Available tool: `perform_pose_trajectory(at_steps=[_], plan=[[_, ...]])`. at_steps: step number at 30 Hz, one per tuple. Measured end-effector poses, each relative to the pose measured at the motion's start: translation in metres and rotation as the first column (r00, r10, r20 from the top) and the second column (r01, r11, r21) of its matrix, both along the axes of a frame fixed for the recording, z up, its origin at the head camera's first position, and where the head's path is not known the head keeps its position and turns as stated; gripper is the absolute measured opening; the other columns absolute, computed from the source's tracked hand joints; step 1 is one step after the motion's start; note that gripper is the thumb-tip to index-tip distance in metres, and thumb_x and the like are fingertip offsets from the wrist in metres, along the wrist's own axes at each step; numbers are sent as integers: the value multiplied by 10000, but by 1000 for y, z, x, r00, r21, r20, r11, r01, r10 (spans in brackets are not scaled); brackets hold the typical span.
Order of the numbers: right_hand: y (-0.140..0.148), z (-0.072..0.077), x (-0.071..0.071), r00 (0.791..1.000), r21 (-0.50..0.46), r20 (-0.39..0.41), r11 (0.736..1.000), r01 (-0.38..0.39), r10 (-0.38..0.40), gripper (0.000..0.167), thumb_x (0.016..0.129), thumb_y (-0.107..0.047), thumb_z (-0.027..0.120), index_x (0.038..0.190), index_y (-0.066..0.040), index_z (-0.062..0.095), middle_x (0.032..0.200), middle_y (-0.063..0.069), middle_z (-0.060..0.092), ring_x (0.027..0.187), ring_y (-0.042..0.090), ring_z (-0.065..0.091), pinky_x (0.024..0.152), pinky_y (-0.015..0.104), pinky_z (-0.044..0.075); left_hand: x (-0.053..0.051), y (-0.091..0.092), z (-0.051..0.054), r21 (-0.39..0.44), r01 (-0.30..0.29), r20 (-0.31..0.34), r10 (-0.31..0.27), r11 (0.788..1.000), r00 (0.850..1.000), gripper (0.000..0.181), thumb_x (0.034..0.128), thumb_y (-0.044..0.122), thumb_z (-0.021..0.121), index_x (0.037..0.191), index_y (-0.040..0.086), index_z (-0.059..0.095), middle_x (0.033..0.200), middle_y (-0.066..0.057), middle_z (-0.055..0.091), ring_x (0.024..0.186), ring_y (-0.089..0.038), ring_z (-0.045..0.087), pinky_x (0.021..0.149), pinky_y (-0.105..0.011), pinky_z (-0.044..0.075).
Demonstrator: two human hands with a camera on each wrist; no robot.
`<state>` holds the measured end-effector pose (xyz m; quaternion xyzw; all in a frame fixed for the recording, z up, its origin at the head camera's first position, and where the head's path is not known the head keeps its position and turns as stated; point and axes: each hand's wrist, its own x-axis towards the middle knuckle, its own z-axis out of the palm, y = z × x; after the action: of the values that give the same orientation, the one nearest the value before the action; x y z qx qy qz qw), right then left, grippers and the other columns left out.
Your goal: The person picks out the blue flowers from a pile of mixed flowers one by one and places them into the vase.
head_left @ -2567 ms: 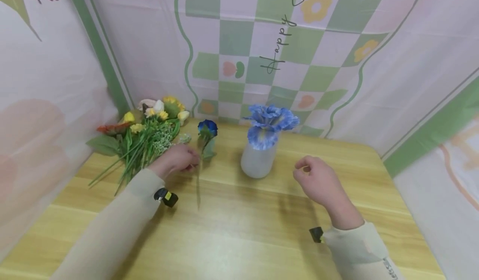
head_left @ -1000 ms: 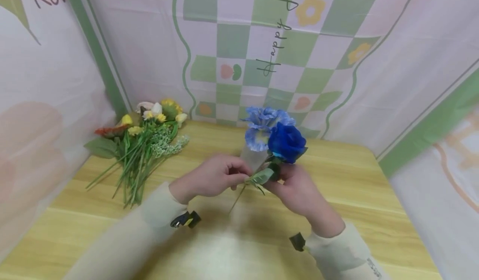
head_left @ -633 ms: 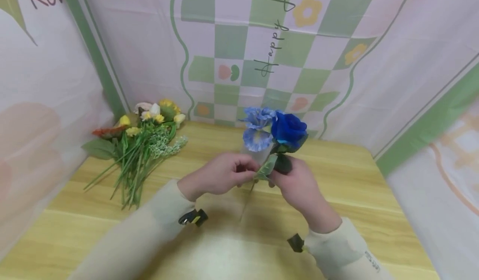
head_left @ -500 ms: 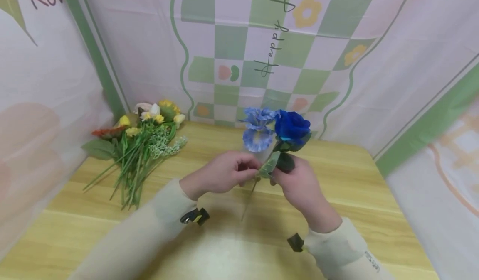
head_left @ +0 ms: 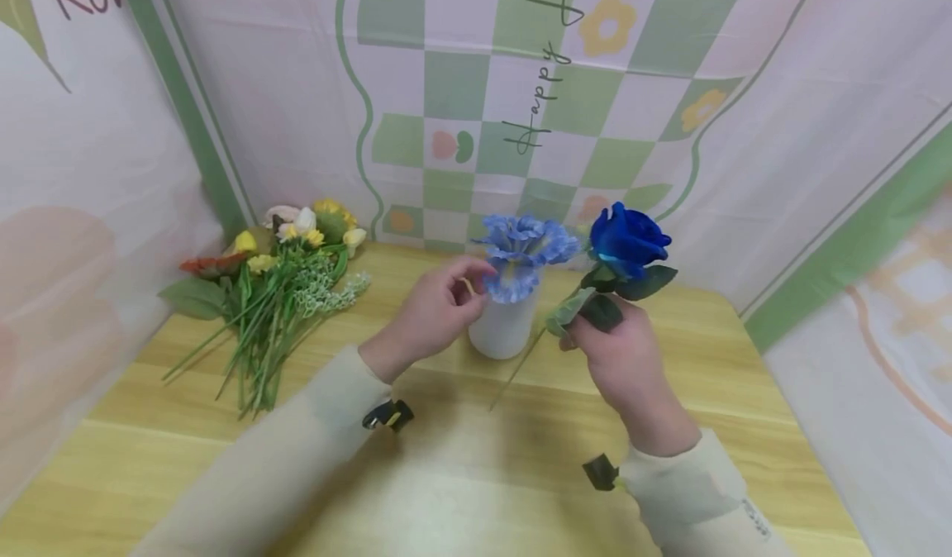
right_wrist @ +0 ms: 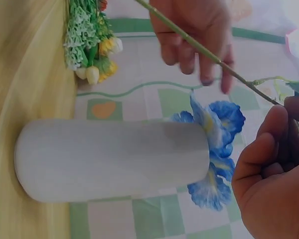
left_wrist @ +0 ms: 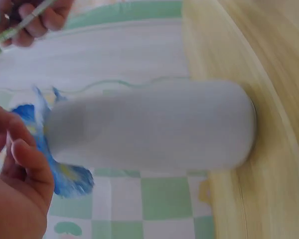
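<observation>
My right hand (head_left: 628,359) pinches the stem of a blue rose (head_left: 630,239) just under its leaves. The rose leans right, and its long bare stem (right_wrist: 199,47) slants down towards the table. A white vase (head_left: 500,334) stands upright at mid-table, with light-blue ruffled flowers (head_left: 531,241) spreading over its mouth. Beside these flowers is my left hand (head_left: 431,313), its fingers loosely bent with nothing held. Whether its fingertips touch a petal I cannot tell. The left wrist view shows the vase (left_wrist: 154,127) close by that hand.
A pile of mixed flowers (head_left: 275,309), yellow, white, pink and red with green stems, lies at the table's left. The wooden table (head_left: 461,491) ends at a printed cloth backdrop (head_left: 457,82) behind the vase.
My left hand took the blue rose from beside the pile; both hands then held it before the vase. The left hand let go and rose towards the flowers, while the right carried the rose rightwards.
</observation>
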<state>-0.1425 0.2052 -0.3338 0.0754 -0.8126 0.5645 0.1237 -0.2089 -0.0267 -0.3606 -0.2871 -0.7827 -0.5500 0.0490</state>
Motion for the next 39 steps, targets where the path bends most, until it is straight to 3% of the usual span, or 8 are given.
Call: perform_pose_trajectory(at_steps=[4, 9, 16, 21, 25, 30, 35, 39], plan=[[5, 2, -1, 999, 0, -1, 999, 44, -44, 114, 937, -76, 629, 921, 33, 657, 776, 40, 660, 687, 215, 647, 697, 305, 576, -11, -1, -4, -27, -70, 34, 71, 997, 997, 651, 843, -58, 658, 1445, 97, 464, 1227, -147, 549, 823, -189, 610, 658, -288, 558], [10, 2, -5, 995, 45, -13, 994, 96, -96, 138, 948, -127, 642, 890, -2, 649, 743, 66, 656, 702, 214, 647, 708, 285, 565, -21, 0, -12, -97, -12, 58, 17, 995, 998, 880, 868, -71, 669, 1586, 225, 255, 1320, -135, 517, 848, -181, 632, 688, -270, 565], [13, 3, -13, 988, -3, -31, 988, 153, -153, 205, 955, -202, 672, 896, -6, 668, 747, 81, 654, 709, 222, 664, 704, 290, 560, -29, 4, -13, -72, -82, -103, 74, 994, 992, 525, 932, 13, 655, 1434, 117, 538, 1154, -74, 633, 801, -144, 614, 685, -270, 543], [16, 7, -16, 982, 11, -92, 986, 167, -166, 192, 977, -184, 634, 904, -15, 690, 779, 82, 699, 729, 216, 661, 703, 289, 546, -33, 7, -5, -46, -92, -82, 88, 995, 993, 309, 955, 60, 658, 1262, 91, 669, 1075, -14, 654, 711, -127, 613, 577, -296, 531], [16, 9, -20, 977, 16, -154, 988, 154, -150, 203, 997, -195, 620, 931, -20, 698, 821, 81, 722, 737, 216, 674, 714, 287, 545, -39, 10, -1, -75, -86, -102, 79, 993, 992, 337, 954, 60, 659, 1287, 117, 662, 1045, -6, 666, 658, -120, 599, 527, -292, 517], [18, 13, -25, 963, 22, -228, 988, 155, -146, 242, 1006, -242, 621, 942, -21, 695, 823, 70, 722, 737, 217, 683, 729, 284, 545, -47, 14, 4, -114, -104, -161, 85, 988, 983, 293, 935, 47, 676, 1220, 105, 711, 978, -13, 658, 719, -143, 572, 615, -279, 502], [17, 21, -29, 944, -159, -294, 982, 105, -148, 180, 989, -150, 644, 924, 12, 688, 801, 100, 692, 732, 222, 692, 686, 304, 557, -48, 17, 13, -36, -160, -31, 158, 987, 987, 206, 970, 103, 648, 1156, 77, 733, 983, -25, 697, 757, -162, 601, 654, -277, 515], [15, 29, -30, 923, -354, -354, 935, 15, -149, 96, 944, -28, 674, 906, 59, 688, 814, 114, 668, 714, 231, 680, 690, 315, 549, -50, 16, 21, 98, -210, 113, 198, 973, 974, 228, 995, 121, 611, 1195, 74, 711, 943, -27, 711, 629, -187, 590, 532, -284, 504]])
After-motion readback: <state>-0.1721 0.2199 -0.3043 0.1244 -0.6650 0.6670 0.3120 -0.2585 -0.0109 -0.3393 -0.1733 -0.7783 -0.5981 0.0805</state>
